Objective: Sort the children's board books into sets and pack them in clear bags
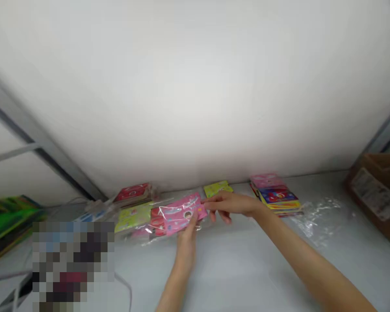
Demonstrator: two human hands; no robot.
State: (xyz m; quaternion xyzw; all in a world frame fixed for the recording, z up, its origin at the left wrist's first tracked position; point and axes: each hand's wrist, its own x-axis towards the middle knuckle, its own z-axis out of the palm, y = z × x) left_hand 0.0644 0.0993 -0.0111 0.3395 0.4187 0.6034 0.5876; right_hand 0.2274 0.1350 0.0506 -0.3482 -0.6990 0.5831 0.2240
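Observation:
A pink booklet [183,214] with a cartoon print lies over the right part of a clear plastic wrapper. My left hand [187,242] grips it from the front, thumb on its face. At the booklet's right edge, my right hand [227,203] pinches the corner with its foremost fingers; the others hang bent below. Under and left of the pink one, a red booklet [156,222] and a yellow-green booklet [134,216] show through the shiny film. Behind my right hand, another yellow-green booklet [217,187] rests near the wall.
Right of my hands stands a stack of colourful booklets [276,195], with crumpled clear plastic [318,219] beside it. A cardboard box [378,195] is at far right. Dark red booklets [131,193] sit at the back left. Green packs [9,221] lie far left, beside cables and a blurred-out patch.

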